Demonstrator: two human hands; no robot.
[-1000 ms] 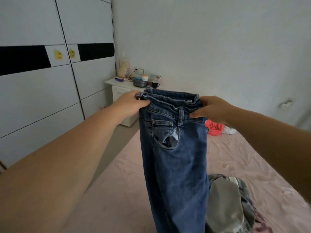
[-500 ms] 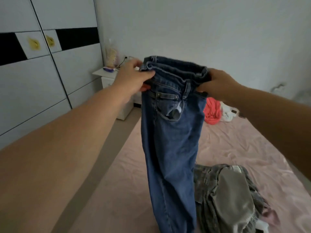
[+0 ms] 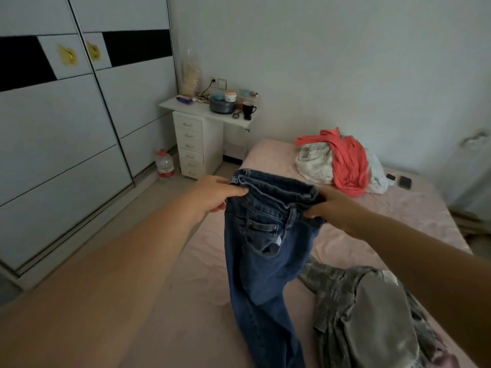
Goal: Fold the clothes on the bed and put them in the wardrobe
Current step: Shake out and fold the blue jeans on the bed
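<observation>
Gripping the jeans (image 3: 261, 251) waistband, left hand (image 3: 216, 193) and right hand (image 3: 333, 208) fingers curled tight; jeans now lowered, legs touching bed (image 3: 202, 301); laying flat likely next; wardrobe (image 3: 79, 128) shut.

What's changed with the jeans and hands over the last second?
The left hand and right hand lowered the jeans toward the bed; the head tilted down. Unchanged: both hands grip the waistband, legs hanging, wardrobe closed.
</observation>
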